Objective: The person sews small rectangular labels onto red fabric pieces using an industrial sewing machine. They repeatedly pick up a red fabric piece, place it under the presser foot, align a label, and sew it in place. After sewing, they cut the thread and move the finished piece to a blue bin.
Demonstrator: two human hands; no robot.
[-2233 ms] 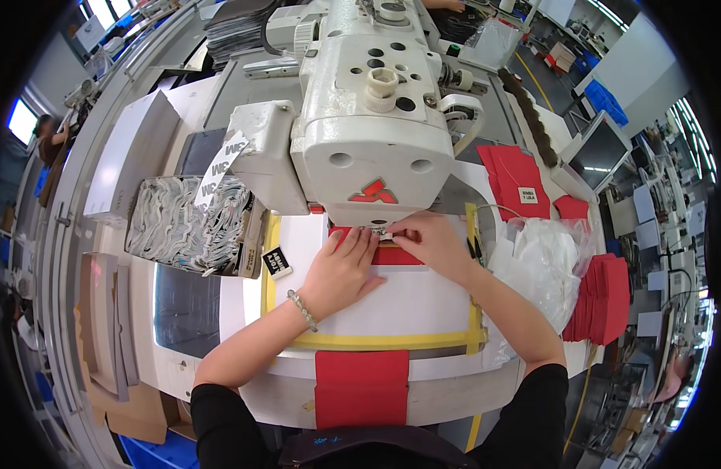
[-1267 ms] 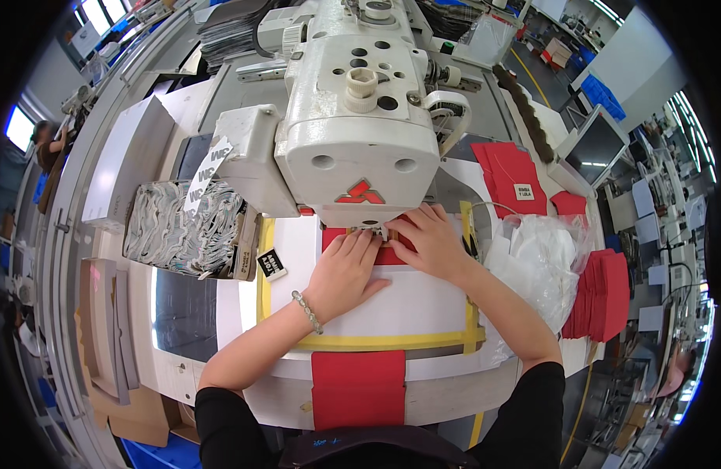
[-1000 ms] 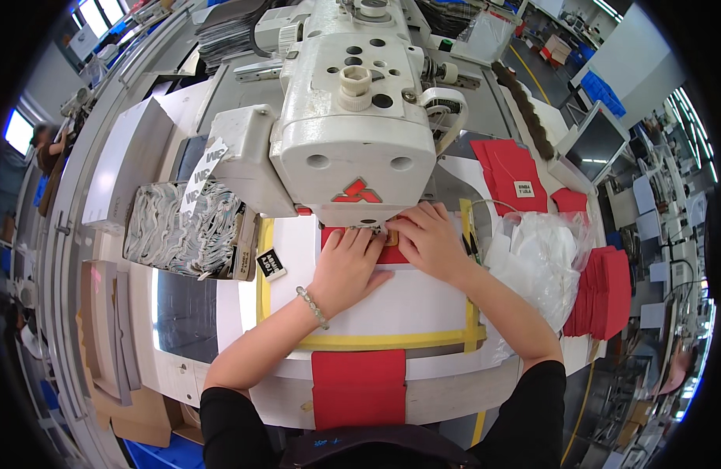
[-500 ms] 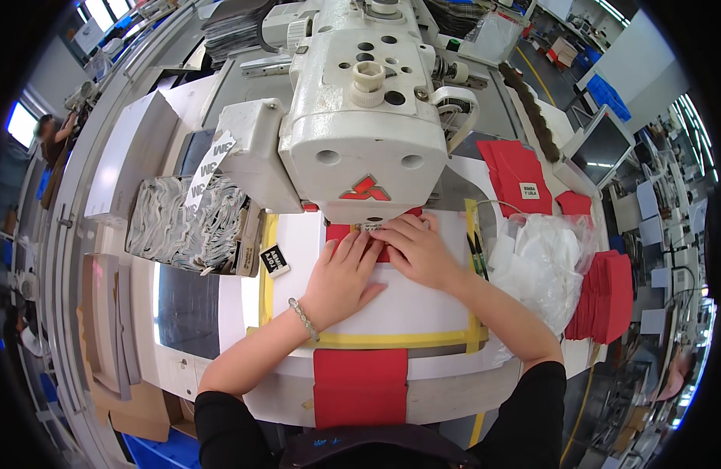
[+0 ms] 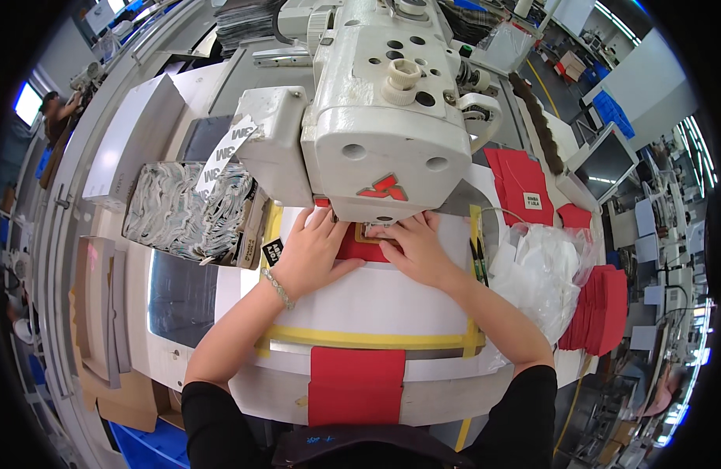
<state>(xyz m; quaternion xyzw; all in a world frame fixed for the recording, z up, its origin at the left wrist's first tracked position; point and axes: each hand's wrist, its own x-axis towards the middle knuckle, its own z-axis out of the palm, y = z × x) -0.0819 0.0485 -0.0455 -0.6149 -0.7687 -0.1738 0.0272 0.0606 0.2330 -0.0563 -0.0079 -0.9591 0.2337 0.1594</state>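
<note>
Beneath the nose of the white sewing machine (image 5: 391, 156), apparently flat on the white sheet (image 5: 384, 305) bordered with yellow tape (image 5: 368, 341): a red piece (image 5: 363, 250), partly hidden by machine and hands. Over its left edge, left hand (image 5: 312, 254) laid palm down, fingers (image 5: 321, 223) outstretched and slightly spread, thumb reaching right, close to the near edge. Over its right part, right hand (image 5: 415, 250) bent, fingers gathered at a tan frame (image 5: 362, 237) on the red; cannot tell whether pinching anything or only pressing.

Looks light, thin and soft, probably with enough body to lie flat; likely to slide on the smooth sheet and to crease rather than break. Best taken by the side edges or near corners, with flat fingertips, clear of the machine.

Runs away from the body, in under the nose, near edge lying roughly left to right. Visible part wider than deep; with the far end out of sight, cannot tell the full long axis.

On the near rim of the desk (image 5: 274, 395), a second red piece (image 5: 356, 384); just beside the left wrist, a small black label (image 5: 273, 252); farther right, a plastic bag (image 5: 536, 273) and a red stack (image 5: 599, 309).
</note>
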